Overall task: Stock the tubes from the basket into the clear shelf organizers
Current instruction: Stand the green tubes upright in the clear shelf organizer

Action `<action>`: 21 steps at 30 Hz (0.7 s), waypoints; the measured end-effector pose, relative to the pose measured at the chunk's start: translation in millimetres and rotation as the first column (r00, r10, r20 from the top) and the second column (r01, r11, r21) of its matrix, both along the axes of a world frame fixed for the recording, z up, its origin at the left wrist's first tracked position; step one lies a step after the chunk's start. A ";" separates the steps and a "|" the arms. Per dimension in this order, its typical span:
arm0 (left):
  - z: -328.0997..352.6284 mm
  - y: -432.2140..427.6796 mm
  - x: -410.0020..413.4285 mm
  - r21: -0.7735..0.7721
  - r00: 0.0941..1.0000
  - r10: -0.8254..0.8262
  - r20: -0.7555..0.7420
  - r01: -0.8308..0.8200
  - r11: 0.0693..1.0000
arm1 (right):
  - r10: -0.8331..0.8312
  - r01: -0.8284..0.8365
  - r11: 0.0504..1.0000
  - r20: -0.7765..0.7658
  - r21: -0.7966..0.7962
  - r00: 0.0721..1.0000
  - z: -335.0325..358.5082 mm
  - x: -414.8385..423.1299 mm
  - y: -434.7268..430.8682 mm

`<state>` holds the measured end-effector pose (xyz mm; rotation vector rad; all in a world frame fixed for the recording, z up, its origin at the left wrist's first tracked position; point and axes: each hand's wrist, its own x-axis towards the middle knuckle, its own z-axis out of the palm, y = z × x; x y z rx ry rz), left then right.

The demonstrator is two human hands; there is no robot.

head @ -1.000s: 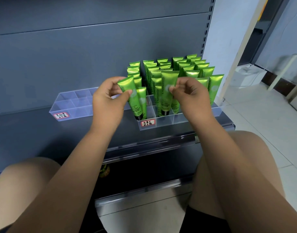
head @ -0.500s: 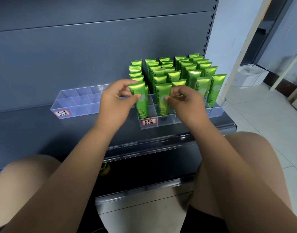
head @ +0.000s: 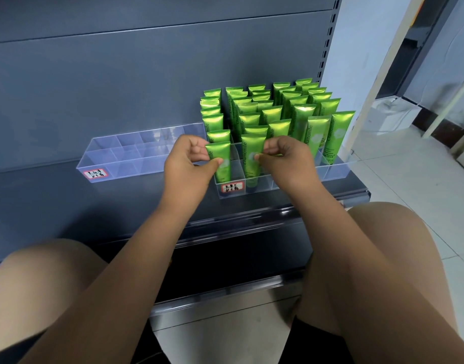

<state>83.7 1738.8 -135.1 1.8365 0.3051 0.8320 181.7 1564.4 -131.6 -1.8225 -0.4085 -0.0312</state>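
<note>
The left hand [head: 188,164] pinches a green tube [head: 220,151] between thumb and curled fingers. The right hand [head: 286,158], just beside it, pinches a second tube [head: 251,145] the same way. Both tubes stand upright in front compartments of the clear organizer [head: 335,172], apparently seated, though their caps are blurred. More tubes [head: 299,114] fill the rows beyond the hands. Another organizer [head: 125,164] sits left of the left hand.

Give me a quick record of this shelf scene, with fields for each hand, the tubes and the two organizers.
left hand: pinches left green tube, upright in front row of right organizer
right hand: pinches neighbouring green tube, upright, same row
right organizer: rows of green tubes standing behind
left organizer: clear divided compartments, label on front
</note>
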 end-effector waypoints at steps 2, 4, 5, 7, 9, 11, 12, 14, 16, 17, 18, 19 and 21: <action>-1.2 -0.4 1.6 -0.004 1.000 -0.003 0.004 0.003 1.000 | -0.004 0.004 1.000 0.002 -0.005 1.000 0.2 0.4 -0.1; -2.8 -0.2 2.2 -0.008 1.000 -0.006 0.000 0.006 1.000 | -0.007 0.007 1.000 0.011 -0.012 1.000 0.6 1.0 -0.5; -3.7 0.2 2.3 -0.011 1.000 -0.007 -0.002 0.007 1.000 | -0.007 0.007 1.000 0.016 -0.014 1.000 0.5 1.2 -0.5; -5.4 0.9 1.9 -0.016 1.000 -0.013 -0.006 0.013 1.000 | -0.008 0.008 1.000 0.029 -0.024 1.000 0.3 1.6 -0.7; -6.8 0.8 1.5 -0.029 1.000 -0.021 -0.008 0.020 0.999 | -0.012 0.016 0.998 0.065 -0.059 0.998 0.4 1.8 -1.1; -8.0 0.8 1.2 -0.046 0.999 -0.029 -0.012 0.029 0.999 | -0.022 0.033 0.994 0.106 -0.101 0.994 1.2 2.5 -2.4; -8.3 0.8 1.0 -0.050 0.999 -0.030 -0.014 0.029 0.998 | -0.024 0.037 0.993 0.119 -0.113 0.993 1.9 2.4 -2.8; -9.4 0.9 0.7 -0.054 0.999 -0.028 -0.017 0.027 0.998 | -0.022 0.038 0.992 0.130 -0.121 0.991 2.4 1.9 -3.0; -11.1 0.3 0.5 -0.057 1.000 -0.024 -0.019 0.022 0.998 | -0.023 0.040 0.991 0.130 -0.126 0.991 2.0 2.0 -3.0; -11.9 -0.5 0.1 -0.059 1.000 -0.020 -0.020 0.019 0.998 | -0.024 0.040 0.991 0.127 -0.127 0.992 1.7 2.2 -3.0; -12.2 -1.4 -0.1 -0.062 1.000 -0.017 -0.019 0.016 0.998 | -0.024 0.040 0.991 0.122 -0.127 0.992 1.7 2.2 -3.2; -12.9 -2.1 -0.2 -0.068 1.000 -0.014 -0.017 0.013 0.998 | -0.025 0.040 0.991 0.118 -0.127 0.993 1.6 2.5 -3.4; -13.2 -3.4 -0.9 -0.077 1.000 -0.005 -0.016 0.003 0.997 | -0.026 0.045 0.989 0.126 -0.144 0.992 2.1 2.2 -4.4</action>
